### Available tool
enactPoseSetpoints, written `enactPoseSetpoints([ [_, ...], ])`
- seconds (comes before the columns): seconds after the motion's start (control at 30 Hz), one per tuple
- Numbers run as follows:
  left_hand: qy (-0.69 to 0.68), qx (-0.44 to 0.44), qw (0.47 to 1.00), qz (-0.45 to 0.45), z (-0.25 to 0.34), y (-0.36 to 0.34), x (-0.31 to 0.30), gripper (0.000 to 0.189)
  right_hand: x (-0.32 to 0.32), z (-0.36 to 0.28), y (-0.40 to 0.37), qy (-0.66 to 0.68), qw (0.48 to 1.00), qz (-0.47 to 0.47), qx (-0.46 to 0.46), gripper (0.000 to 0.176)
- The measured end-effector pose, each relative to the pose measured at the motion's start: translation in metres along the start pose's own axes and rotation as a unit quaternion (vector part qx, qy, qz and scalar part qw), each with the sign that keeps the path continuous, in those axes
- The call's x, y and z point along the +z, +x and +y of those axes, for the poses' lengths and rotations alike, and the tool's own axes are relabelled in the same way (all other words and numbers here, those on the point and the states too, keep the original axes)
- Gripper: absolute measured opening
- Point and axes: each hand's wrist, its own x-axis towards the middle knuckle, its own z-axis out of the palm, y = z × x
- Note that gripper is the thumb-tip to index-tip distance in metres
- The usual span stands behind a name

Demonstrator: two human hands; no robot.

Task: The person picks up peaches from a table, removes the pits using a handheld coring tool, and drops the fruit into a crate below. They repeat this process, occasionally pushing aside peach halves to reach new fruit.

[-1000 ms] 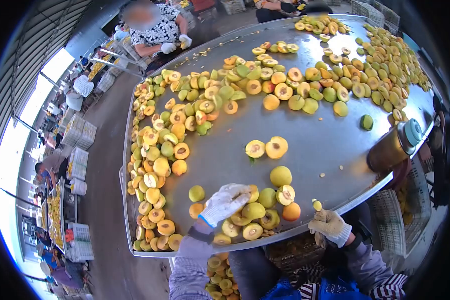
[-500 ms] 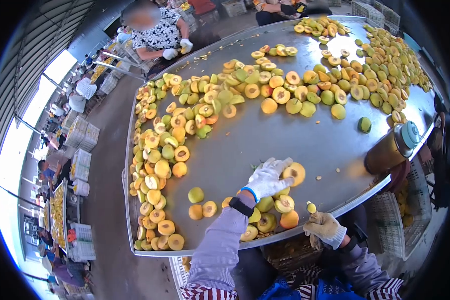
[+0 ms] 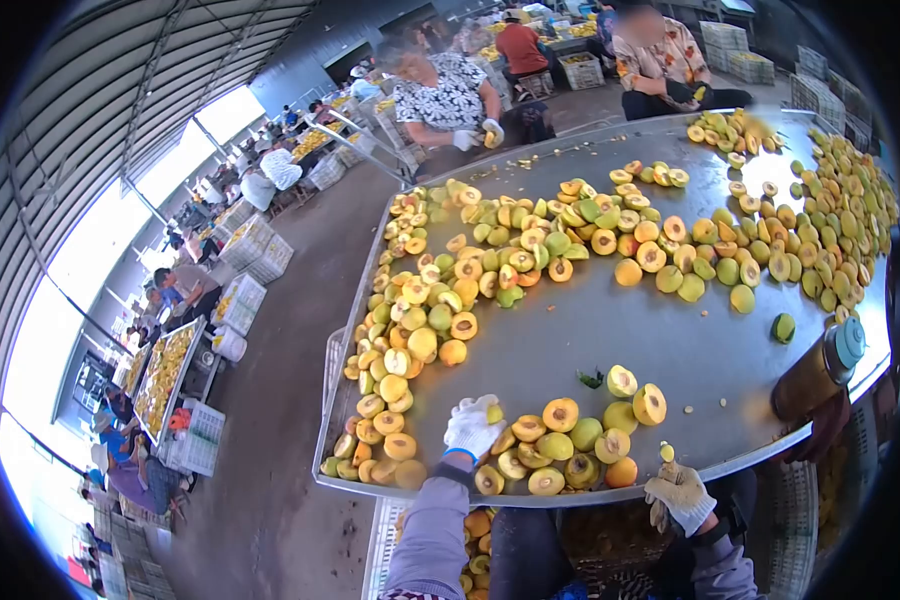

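Curling partway, fingers of the white-gloved left hand [image 3: 473,427] meet a green fruit piece [image 3: 494,413], lower centre of the frame; firm grip or mere touch, cannot tell. Right hand [image 3: 682,497], lower right of centre, gloved, fingers folded round a small yellow-tipped object [image 3: 667,452], tip pointing up. Between the hands, by the near edge of the metal table [image 3: 550,340]: loose cluster of whole and halved fruit [image 3: 584,434], cut faces orange, some pits showing. Dark green leaf [image 3: 591,379] just above. Lidded bottle [image 3: 820,370] at right of frame. Long fruit band [image 3: 530,248] bends from left edge to upper right. Co-worker [image 3: 445,98] in patterned top, upper centre.
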Motion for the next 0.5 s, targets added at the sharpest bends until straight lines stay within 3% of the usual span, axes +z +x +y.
enactPoseSetpoints([
  [0.03,-0.047,-0.002,0.999,-0.003,-0.001,-0.001,-0.001,0.050,0.000,0.000,0.001,-0.007,1.000,-0.005,-0.007,0.011],
  [0.1,-0.302,-0.038,0.953,0.004,0.008,-0.010,-0.016,0.046,-0.003,0.003,0.003,-0.019,1.000,-0.009,-0.024,0.010],
  [0.13,-0.468,-0.020,0.883,-0.011,0.014,-0.014,-0.020,0.045,-0.001,0.000,0.002,-0.031,0.999,-0.004,-0.022,0.010],
  [0.2,-0.751,0.019,0.659,-0.037,0.023,-0.030,-0.021,0.042,0.004,-0.008,-0.003,-0.063,0.998,0.002,-0.010,0.011],
  [0.23,-0.817,0.056,0.569,-0.076,0.033,-0.042,-0.029,0.040,0.005,-0.008,-0.003,-0.067,0.998,0.000,-0.014,0.012],
  [0.4,-0.817,0.005,0.564,-0.117,0.075,-0.106,-0.028,0.036,0.004,0.005,0.000,-0.082,0.995,0.007,-0.050,0.014],
  [0.5,-0.787,0.091,0.597,-0.128,0.103,-0.147,-0.020,0.039,0.005,0.026,-0.004,-0.117,0.992,-0.024,-0.036,0.015],
])
